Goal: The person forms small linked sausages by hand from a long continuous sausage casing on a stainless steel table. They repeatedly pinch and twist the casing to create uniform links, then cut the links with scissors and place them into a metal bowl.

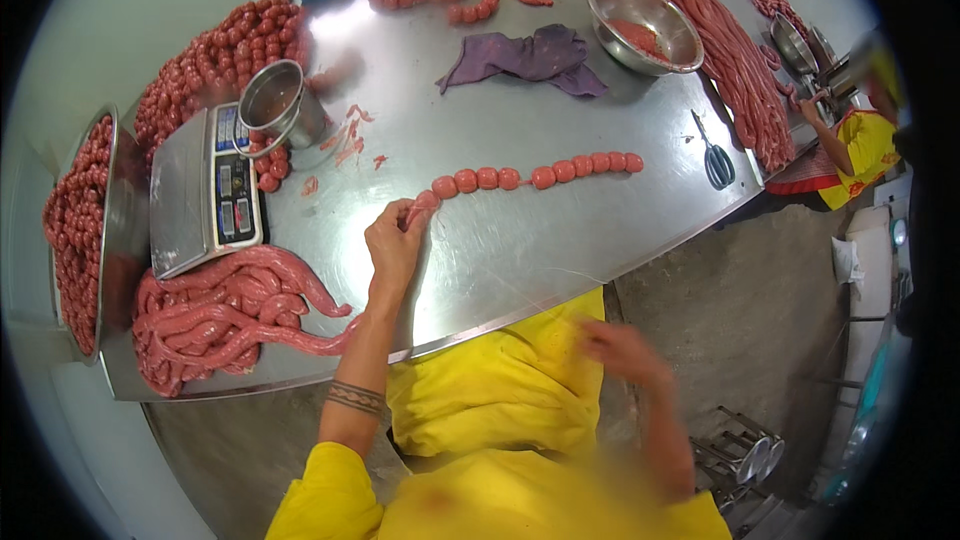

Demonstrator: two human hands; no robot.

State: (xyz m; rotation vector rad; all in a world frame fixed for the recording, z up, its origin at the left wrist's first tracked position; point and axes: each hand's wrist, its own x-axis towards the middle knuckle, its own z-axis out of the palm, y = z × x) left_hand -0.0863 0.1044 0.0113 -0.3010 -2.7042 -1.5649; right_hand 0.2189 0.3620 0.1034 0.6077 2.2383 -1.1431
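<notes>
My left hand [395, 243] was pinched shut on the near end of the linked sausage string [530, 176], thumb and fingers closed around the last link where it lay on the steel table [520, 260]. From that grip the string ran away to the right in a shallow curve, flat on the steel, each link tied off and touching the next; I judged the pinch was there to keep the end pinned while the casing was worked. My right hand [625, 350] was off the table, down over the yellow apron [490, 390] and blurred, so I could not tell whether it was open or closed, nor whether it held anything.

Left of the grip and close to the table edge lay the pile of unlinked sausage casing [225, 315], one strand trailing under my forearm, near enough to draw from. Beyond it sat the digital scale [205, 190] with a small metal cup [275, 100] on it. Far past the grip lay a purple cloth [525, 58] and a steel bowl [645, 25], and to the right, beyond the string's end, a pair of scissors [715, 155]. Another person's hand [812, 105] worked at the far right corner.
</notes>
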